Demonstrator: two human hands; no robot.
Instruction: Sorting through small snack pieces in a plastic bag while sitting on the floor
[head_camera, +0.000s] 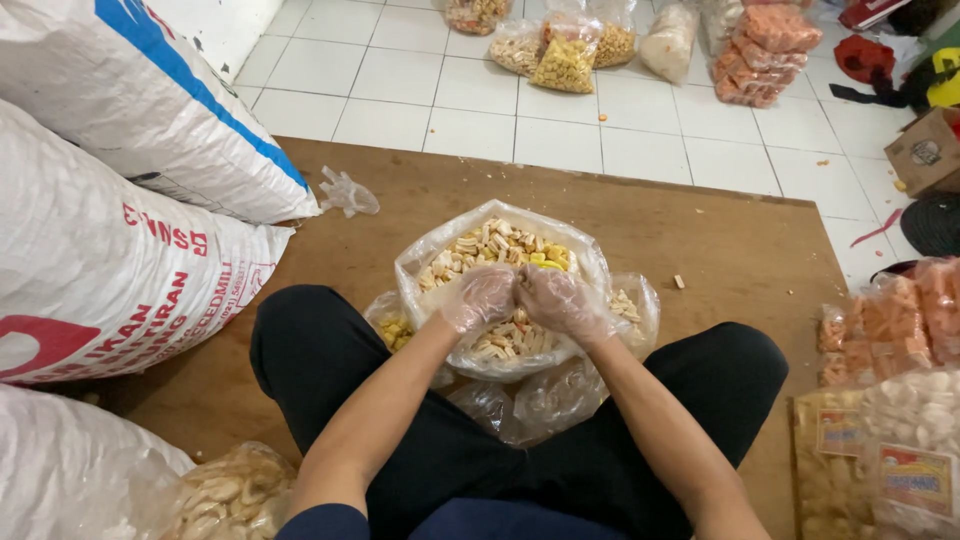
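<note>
I sit cross-legged on a brown wooden board (700, 240), looking down at my lap. A clear plastic bag (500, 250) full of pale and yellow snack pieces stands open between my knees. Both hands wear thin clear plastic gloves and are pressed together over the bag's near side. My left hand (480, 297) is curled with fingers closed among the snacks. My right hand (560, 300) meets it, also closed. Whether they grip the bag's plastic or the pieces inside is unclear. More partly filled clear bags (632, 305) lie under and beside the main one.
Large white woven sacks (120, 200) are stacked on the left. A crumpled glove (347, 193) lies on the board. Packed snack bags (890, 330) sit at right, and more bags (565, 55) stand on the white tiled floor ahead. A cardboard box (925, 150) is far right.
</note>
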